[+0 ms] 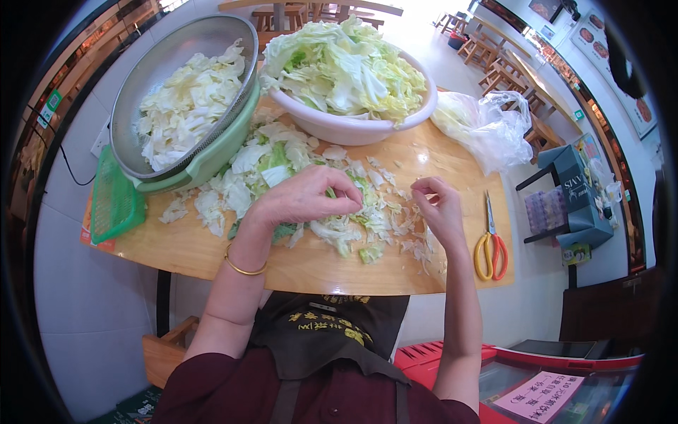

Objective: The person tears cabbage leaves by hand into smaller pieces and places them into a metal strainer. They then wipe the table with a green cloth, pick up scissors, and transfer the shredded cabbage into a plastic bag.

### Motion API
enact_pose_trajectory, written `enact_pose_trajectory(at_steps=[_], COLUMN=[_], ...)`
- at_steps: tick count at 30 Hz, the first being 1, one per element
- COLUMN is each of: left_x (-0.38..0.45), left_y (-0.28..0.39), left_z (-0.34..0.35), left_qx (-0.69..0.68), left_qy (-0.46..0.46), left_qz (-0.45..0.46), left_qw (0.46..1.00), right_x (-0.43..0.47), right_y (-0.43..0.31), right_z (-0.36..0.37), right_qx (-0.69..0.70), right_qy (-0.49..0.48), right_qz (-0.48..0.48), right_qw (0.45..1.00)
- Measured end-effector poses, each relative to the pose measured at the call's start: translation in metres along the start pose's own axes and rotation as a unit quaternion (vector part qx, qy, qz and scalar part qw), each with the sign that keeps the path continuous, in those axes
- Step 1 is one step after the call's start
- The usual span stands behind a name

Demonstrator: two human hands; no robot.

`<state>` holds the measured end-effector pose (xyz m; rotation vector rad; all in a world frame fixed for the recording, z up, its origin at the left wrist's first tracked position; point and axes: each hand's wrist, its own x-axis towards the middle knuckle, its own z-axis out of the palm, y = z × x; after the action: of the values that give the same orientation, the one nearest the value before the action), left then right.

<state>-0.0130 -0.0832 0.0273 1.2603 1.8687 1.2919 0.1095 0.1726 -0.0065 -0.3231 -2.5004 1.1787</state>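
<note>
My left hand [312, 196] is above the cabbage scraps [371, 217], fingers bent and fingertips drawn together. The scraps behind those fingertips make it unclear whether they pinch a piece. To its right, my right hand [439, 209] hovers over the wooden table [323, 273], fingers curled in and no item visible between them. Torn cabbage leaves [265, 159] lie heaped beyond my left hand. Farther back, a pale plastic basin [349, 130] is piled high with cabbage leaves [344, 74]. Pale leaf pieces [196, 100] fill part of a tilted metal strainer [130, 100] at the left.
The strainer rests on a green plastic basin [212, 159], beside a green plastic basket [116, 199]. Scissors [491, 244] with yellow and red handles lie near the table's right edge. Behind them sits a clear plastic bag [484, 124]. A red-framed freezer [424, 360] stands lower right.
</note>
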Motion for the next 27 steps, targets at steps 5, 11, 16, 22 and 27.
enact_pose_trajectory(at_steps=[5,11,16,22,27], left_x=[0.003,0.011,0.014,0.023,0.021], left_y=[0.004,-0.009,-0.016,-0.009,-0.006], left_z=[0.005,0.006,0.018,0.040,0.032], left_qx=[-0.047,-0.114,-0.099,-0.144,-0.244], left_qy=[0.153,0.208,0.202,0.159,0.107], left_qz=[-0.062,-0.057,-0.043,-0.071,-0.080], left_qw=[0.985,0.970,0.973,0.974,0.961], right_x=[0.020,0.041,0.026,0.003,-0.001], right_y=[0.007,0.010,0.002,-0.021,-0.031], right_z=[0.028,0.050,0.030,0.035,0.040], right_qx=[-0.040,-0.043,0.420,0.540,0.585], right_qy=[-0.068,-0.032,-0.142,-0.173,-0.182], right_qz=[-0.117,-0.098,0.144,0.189,0.200], right_qw=[0.990,0.994,0.885,0.802,0.765])
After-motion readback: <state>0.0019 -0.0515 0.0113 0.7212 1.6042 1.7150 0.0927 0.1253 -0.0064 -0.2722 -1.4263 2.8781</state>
